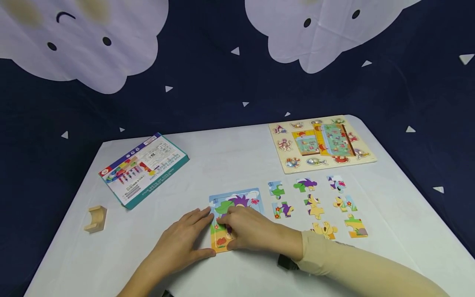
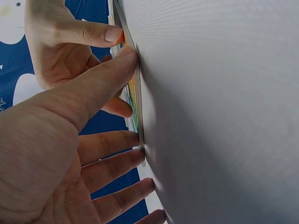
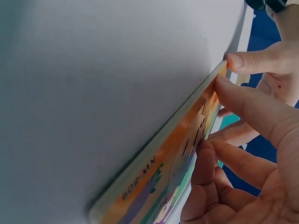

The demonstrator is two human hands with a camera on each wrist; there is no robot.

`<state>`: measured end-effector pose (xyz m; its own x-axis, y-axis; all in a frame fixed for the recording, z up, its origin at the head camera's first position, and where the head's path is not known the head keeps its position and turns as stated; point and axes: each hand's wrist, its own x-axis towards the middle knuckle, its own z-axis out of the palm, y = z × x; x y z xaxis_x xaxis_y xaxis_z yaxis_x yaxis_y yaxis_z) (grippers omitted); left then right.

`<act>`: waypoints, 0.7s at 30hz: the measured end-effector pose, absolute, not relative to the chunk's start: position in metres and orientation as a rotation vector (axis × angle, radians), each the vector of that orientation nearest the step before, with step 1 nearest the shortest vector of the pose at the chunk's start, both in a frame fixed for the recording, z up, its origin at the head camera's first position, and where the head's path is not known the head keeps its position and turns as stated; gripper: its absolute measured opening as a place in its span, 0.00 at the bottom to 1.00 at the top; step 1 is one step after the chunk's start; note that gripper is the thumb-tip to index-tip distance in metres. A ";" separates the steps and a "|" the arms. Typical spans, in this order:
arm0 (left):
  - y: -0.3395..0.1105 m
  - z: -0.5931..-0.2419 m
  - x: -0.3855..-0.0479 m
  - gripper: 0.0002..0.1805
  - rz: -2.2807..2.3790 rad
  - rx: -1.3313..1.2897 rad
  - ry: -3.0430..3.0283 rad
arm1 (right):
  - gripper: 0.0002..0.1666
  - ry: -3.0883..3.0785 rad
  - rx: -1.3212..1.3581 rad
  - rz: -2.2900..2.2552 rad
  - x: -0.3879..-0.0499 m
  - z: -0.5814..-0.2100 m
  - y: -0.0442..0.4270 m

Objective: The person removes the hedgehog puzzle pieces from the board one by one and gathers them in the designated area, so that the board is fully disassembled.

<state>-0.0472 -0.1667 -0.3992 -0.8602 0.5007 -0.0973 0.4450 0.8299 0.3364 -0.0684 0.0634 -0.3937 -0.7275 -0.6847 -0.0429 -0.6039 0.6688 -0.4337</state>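
A small jigsaw board with an orange rim and a purple-haired cartoon figure lies flat at the front middle of the table. The left hand rests along its left side, fingers extended with tips against the edge and thumb at the lower left corner. Over the board, the right hand presses its fingertips on the picture. In the right wrist view its thumb lies on the orange rim and its index finger touches the face; its other fingers are curled. The board is partly hidden under this hand.
Several loose jigsaw pieces lie in rows right of the board. Behind them is a wooden sea-animal puzzle with two picture cards on it. At left are a flat printed box and a curved wooden block.
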 end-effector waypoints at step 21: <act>-0.167 -0.399 -0.048 0.49 0.462 0.743 2.810 | 0.24 2.588 -0.879 -0.701 -0.071 -0.392 0.061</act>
<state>-0.0482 -0.1672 -0.3994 -0.8542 0.5082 -0.1098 0.4463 0.8251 0.3464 -0.0710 0.0605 -0.3923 -0.7600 -0.6352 -0.1374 -0.4792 0.6905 -0.5418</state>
